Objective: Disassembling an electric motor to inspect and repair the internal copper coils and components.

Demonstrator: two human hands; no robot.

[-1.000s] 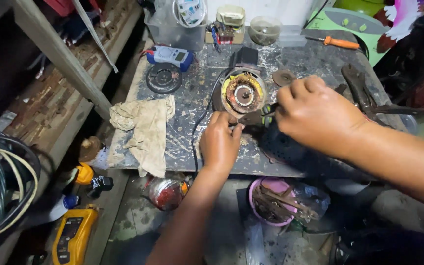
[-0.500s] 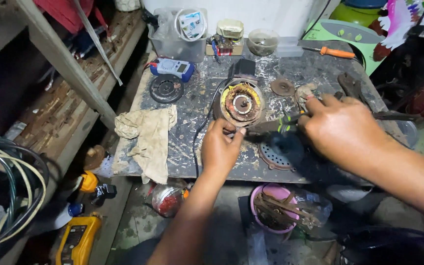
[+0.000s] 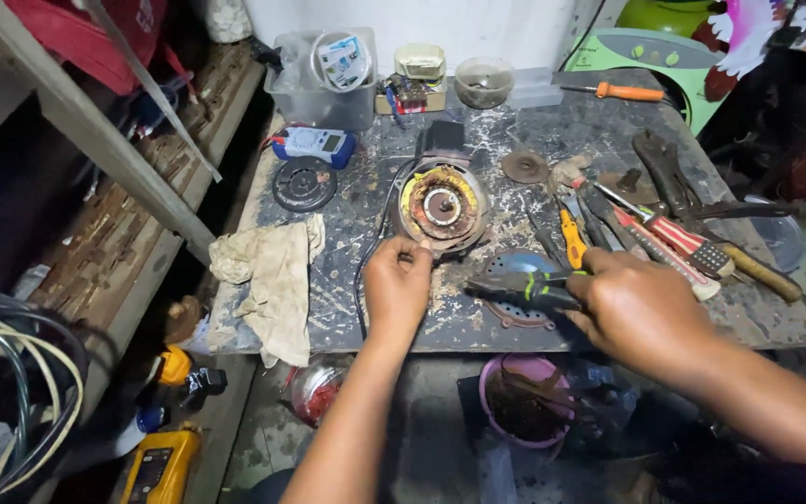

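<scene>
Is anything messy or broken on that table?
Yes. The round motor part lies opened up, its rusty copper windings bare, by the left hand. A dirty rag droops over the table's front edge. The right hand holds pliers; other tools lie scattered.

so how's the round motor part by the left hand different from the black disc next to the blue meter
The motor part is larger, rusty brown with a yellowish ring and a pale hub; the black disc is smaller and dark all over. The left hand rests at the motor part's near edge, while the disc lies untouched beside the blue meter. A dark cable trails from the motor part; none shows at the disc. Both are round and lie flat on the worktable.
</scene>
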